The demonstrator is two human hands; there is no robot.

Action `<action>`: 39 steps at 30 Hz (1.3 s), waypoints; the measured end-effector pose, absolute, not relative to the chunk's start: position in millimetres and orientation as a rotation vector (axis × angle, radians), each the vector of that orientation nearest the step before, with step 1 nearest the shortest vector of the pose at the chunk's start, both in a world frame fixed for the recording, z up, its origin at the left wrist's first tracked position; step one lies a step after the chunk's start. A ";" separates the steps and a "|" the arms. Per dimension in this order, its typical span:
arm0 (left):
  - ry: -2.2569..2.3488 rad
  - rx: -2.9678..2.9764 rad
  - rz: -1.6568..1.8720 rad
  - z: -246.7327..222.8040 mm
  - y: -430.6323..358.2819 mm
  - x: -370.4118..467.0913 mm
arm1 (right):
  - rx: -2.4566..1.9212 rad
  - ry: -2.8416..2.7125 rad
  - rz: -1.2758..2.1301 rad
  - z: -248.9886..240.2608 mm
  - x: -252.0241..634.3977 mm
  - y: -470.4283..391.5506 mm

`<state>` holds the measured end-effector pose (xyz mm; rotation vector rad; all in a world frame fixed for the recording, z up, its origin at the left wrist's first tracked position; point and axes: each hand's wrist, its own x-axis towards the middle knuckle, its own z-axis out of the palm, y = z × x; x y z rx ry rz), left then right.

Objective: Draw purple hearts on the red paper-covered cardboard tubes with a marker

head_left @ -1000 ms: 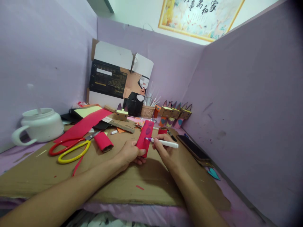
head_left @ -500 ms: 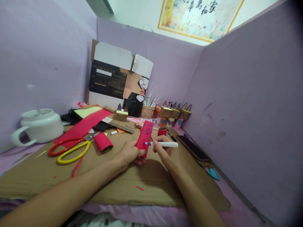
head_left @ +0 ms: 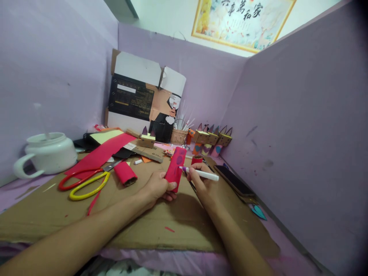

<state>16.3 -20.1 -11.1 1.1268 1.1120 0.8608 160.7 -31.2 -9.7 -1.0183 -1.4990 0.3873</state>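
A red paper strip (head_left: 173,171) with purple marks is pinched at its lower end by my left hand (head_left: 160,187), which holds it tilted above the cardboard. My right hand (head_left: 202,182) grips a white marker (head_left: 207,175), its purple tip at the strip's right part, touching or very close. Just behind my right hand stands a red paper-covered tube (head_left: 197,158). Another red tube (head_left: 125,174) lies to the left of my left hand, beside red-and-yellow scissors (head_left: 89,184).
Under everything lies a cardboard sheet (head_left: 138,234). A white mug (head_left: 50,153) stands far left, a phone (head_left: 234,180) on the right. Red paper (head_left: 100,155), a cat-eared box (head_left: 148,140), a marker basket (head_left: 179,135) and several cat figures (head_left: 212,138) are at the back.
The marker's tip has moved up and slightly right along the strip, with my right hand shifting a little. My left hand keeps its hold on the strip.
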 end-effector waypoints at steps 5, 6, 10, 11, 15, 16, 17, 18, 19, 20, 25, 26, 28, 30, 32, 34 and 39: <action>1.120 1.132 0.854 -10.5 -20.3 16.5 | -1.004 -1.495 0.411 -12.2 160.8 -28.8; 1.117 1.135 0.853 -10.5 -20.2 16.5 | -1.007 -1.494 0.420 -12.6 160.7 -28.6; 1.113 1.139 0.851 -11.5 -19.6 16.3 | -1.024 -1.514 0.402 -11.5 160.2 -30.3; 1.112 1.137 0.852 -11.8 -19.4 16.2 | -1.025 -1.528 0.400 -10.8 160.1 -30.8; 1.106 1.133 0.855 -12.1 -19.6 16.0 | -1.022 -1.550 0.416 -9.9 160.3 -31.4; 1.107 1.134 0.855 -11.8 -19.7 16.0 | -1.023 -1.549 0.425 -10.2 160.5 -31.0; 1.108 1.135 0.854 -11.3 -19.9 16.0 | -1.023 -1.545 0.433 -10.6 160.7 -30.7; 1.110 1.135 0.852 -10.9 -20.0 16.0 | -1.023 -1.544 0.439 -10.8 160.9 -30.3; 1.112 1.135 0.851 -10.5 -20.0 16.0 | -1.026 -1.548 0.443 -10.9 161.2 -30.2; 1.114 1.135 0.849 -10.3 -20.0 16.1 | -1.029 -1.552 0.438 -10.8 161.4 -30.3; 1.108 1.141 0.854 -12.0 -19.1 16.4 | -1.050 -1.611 0.403 -8.0 162.6 -32.0; 1.102 1.143 0.854 -12.6 -19.0 16.3 | -1.052 -1.613 0.410 -7.8 162.8 -32.1; 1.093 1.147 0.856 -13.5 -18.9 16.2 | -1.054 -1.610 0.436 -8.2 163.0 -31.6; 1.085 1.147 0.855 -14.1 -18.9 16.0 | -1.057 -1.607 0.457 -9.1 163.1 -30.8; 1.079 1.148 0.857 -14.1 -19.0 15.9 | -1.062 -1.614 0.458 -9.7 163.3 -30.5; 1.072 1.147 0.857 -13.8 -19.3 15.8 | -1.064 -1.617 0.453 -9.6 163.7 -30.9; 1.098 1.119 0.861 -13.0 -19.0 15.7 | -0.997 -1.490 0.413 -8.2 164.8 -31.4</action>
